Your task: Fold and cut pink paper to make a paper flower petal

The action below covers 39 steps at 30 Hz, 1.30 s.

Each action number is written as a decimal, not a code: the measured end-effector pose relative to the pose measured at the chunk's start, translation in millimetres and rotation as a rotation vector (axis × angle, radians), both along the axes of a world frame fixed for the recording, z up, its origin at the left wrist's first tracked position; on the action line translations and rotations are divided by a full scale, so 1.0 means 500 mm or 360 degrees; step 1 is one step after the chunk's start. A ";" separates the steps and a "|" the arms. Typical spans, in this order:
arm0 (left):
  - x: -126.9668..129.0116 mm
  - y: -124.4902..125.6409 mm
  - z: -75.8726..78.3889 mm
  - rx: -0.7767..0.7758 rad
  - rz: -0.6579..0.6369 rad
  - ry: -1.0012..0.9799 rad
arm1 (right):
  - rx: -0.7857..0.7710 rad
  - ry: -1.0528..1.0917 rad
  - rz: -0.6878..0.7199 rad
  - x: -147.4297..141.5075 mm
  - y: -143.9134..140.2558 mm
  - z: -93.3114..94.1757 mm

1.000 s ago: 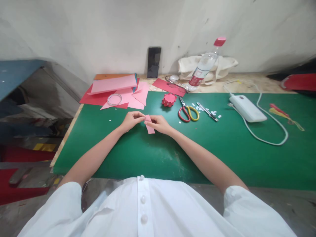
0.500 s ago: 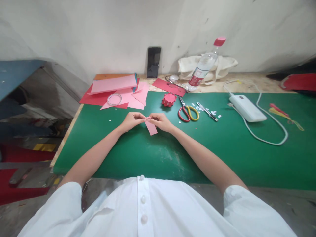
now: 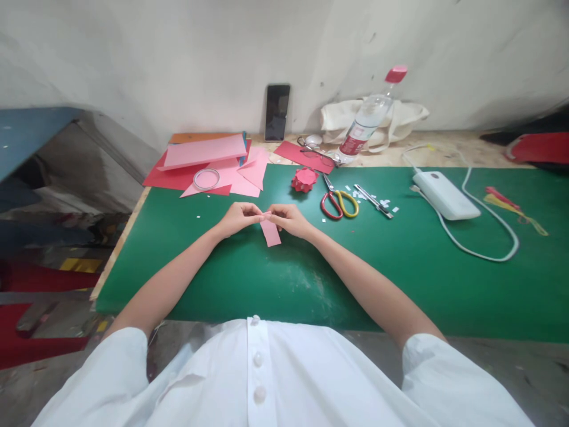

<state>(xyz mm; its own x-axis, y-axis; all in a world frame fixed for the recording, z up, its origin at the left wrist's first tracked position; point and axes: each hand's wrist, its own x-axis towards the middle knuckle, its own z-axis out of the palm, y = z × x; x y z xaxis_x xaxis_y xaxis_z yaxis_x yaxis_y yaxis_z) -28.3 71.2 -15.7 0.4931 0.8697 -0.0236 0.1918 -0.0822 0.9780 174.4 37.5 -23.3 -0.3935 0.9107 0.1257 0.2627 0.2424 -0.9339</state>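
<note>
A small pink paper strip (image 3: 271,232) hangs down from the fingertips of both hands, above the green mat (image 3: 213,279). My left hand (image 3: 240,219) pinches its upper end from the left. From the right, my right hand (image 3: 288,219) grips the same end between thumb and fingers. The fingers hide the top of the strip. Just beyond the hands sits a red folded-paper ball (image 3: 304,179). To its right lie scissors (image 3: 339,201) with one red and one yellow handle, and a utility knife (image 3: 373,201) among small white paper bits.
Pink and red paper sheets (image 3: 204,151) with a tape ring (image 3: 206,179) lie back left. A phone (image 3: 277,112) leans against the wall. Glasses (image 3: 317,155) and a tilted bottle (image 3: 365,127) stand near a white bag (image 3: 411,115). A power bank (image 3: 446,194) with its cable lies right.
The free lower end of the pink paper strip has swung slightly left and down. Both hands stay in nearly the same place, still pinching it.
</note>
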 end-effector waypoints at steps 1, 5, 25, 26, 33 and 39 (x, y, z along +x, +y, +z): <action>0.000 0.000 -0.001 0.0000 -0.0010 0.0003 | -0.0006 -0.0002 0.0004 0.000 0.000 0.001; -0.001 0.000 -0.003 -0.0010 -0.0068 0.0023 | 0.0002 -0.0031 0.0015 -0.001 -0.001 0.005; -0.001 0.001 -0.033 0.0204 -0.0183 0.0054 | 0.0441 -0.0369 -0.0060 -0.013 0.001 -0.016; -0.001 0.001 -0.034 0.0216 -0.0186 0.0070 | 0.0451 -0.0372 -0.0072 -0.013 0.001 -0.016; -0.004 -0.004 -0.020 0.0351 -0.0226 0.0324 | 0.0498 -0.0381 -0.0154 -0.014 0.003 -0.020; -0.002 -0.008 -0.008 0.0477 -0.0275 0.0458 | 0.0493 -0.0417 -0.0168 -0.015 0.003 -0.024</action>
